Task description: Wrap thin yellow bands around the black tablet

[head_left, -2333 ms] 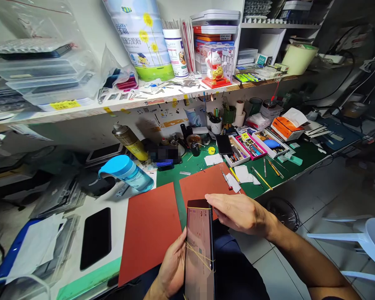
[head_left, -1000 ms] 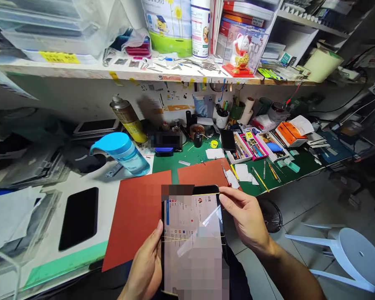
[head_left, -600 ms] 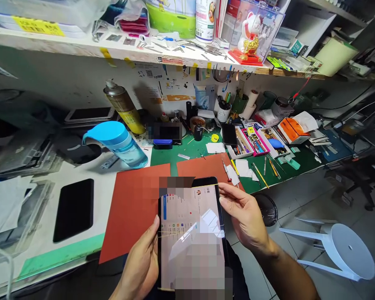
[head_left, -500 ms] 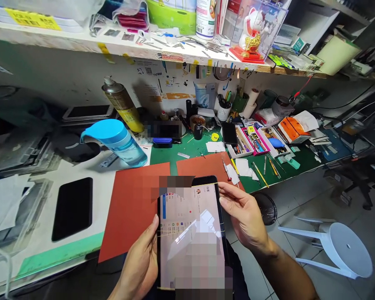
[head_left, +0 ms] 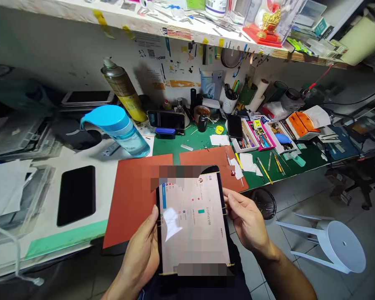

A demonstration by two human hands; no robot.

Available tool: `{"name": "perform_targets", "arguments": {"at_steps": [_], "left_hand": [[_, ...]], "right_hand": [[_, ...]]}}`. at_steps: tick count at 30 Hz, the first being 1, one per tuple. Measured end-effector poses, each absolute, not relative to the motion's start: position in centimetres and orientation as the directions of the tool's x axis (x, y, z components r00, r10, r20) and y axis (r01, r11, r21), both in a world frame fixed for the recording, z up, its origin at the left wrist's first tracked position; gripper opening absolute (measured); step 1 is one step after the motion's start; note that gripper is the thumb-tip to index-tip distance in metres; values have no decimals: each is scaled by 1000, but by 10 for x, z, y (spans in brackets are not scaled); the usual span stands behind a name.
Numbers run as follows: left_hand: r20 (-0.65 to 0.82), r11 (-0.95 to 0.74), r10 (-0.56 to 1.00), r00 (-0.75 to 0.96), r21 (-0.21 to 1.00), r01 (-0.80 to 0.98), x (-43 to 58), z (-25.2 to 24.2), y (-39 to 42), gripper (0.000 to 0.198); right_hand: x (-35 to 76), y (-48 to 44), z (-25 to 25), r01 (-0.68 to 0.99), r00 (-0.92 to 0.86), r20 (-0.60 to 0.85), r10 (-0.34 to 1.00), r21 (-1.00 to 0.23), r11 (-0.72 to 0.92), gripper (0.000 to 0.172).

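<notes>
A black-framed tablet [head_left: 206,241] with a lit, pale screen stands between my hands above my lap, its screen facing me. The text on it runs sideways, and a bright white reflection lies on its left part. My left hand [head_left: 140,246] grips the left edge, thumb along the front frame and fingers behind. At the upper right edge, my right hand [head_left: 248,218] holds the tablet with bent fingers. Thin yellowish bands or strips show along the tablet's edges. Parts of its top and bottom are blurred out.
Red-brown mats [head_left: 137,196] lie on the bench behind the tablet. Left of them are a dark phone-like device [head_left: 76,196] and a blue-lidded bottle [head_left: 128,137]. Tool trays [head_left: 245,139] and loose screwdrivers [head_left: 264,170] sit at right. A white stool [head_left: 343,243] stands on the floor.
My view has tipped downward. The screen shows different content, with a green block and larger text, and the reflection has moved left. My right hand sits lower along the tablet's edge.
</notes>
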State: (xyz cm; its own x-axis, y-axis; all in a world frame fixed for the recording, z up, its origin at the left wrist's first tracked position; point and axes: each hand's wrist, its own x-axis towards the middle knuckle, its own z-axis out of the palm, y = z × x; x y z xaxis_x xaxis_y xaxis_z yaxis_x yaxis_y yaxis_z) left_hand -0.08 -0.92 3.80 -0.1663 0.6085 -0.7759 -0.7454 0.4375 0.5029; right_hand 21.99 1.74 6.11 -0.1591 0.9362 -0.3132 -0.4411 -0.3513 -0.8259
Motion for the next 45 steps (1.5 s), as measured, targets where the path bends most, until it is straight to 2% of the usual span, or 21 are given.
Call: {"name": "perform_targets", "arguments": {"at_steps": [4, 8, 12, 15, 17, 20, 23, 26, 36, 45], "left_hand": [[-766, 406, 627, -141, 475, -781, 0, 40, -8, 34], [-795, 375, 592, -133, 418, -828, -2, 43, -6, 31], [-821, 339, 550, -151, 385, -858, -6, 40, -6, 42], [-795, 337, 597, -107, 369, -866, -8, 33, -12, 43], [-732, 347, 681, -37, 366, -864, -9, 28, -17, 37], [-576, 385, 811, 98, 401, -832, -8, 21, -25, 23], [-459, 393, 873, 164, 465, -793, -8, 17, -28, 25], [-403, 385, 897, 180, 515, -765, -8, 17, -30, 29], [-352, 386, 911, 215, 544, -745, -9, 18, -29, 34], [-380, 371, 910, 166, 566, -736, -8, 19, -29, 33]], "right_hand": [[218, 7, 52, -472, -229, -340, 912, -781, -410, 33], [215, 4, 46, -532, -194, -375, 907, -737, -418, 36], [215, 5, 43, -545, -139, -397, 907, -734, -405, 38], [217, 6, 39, -544, -108, -417, 902, -735, -405, 38], [220, 6, 35, -540, -103, -438, 893, -730, -420, 38], [226, 7, 26, -519, -91, -472, 877, -729, -446, 40], [230, 9, 15, -486, -62, -504, 861, -739, -468, 42], [233, 9, 9, -470, -31, -523, 852, -745, -474, 42], [234, 8, 7, -434, 17, -537, 844, -764, -477, 43], [232, 8, 10, -450, 23, -561, 827, -745, -493, 39]]}}
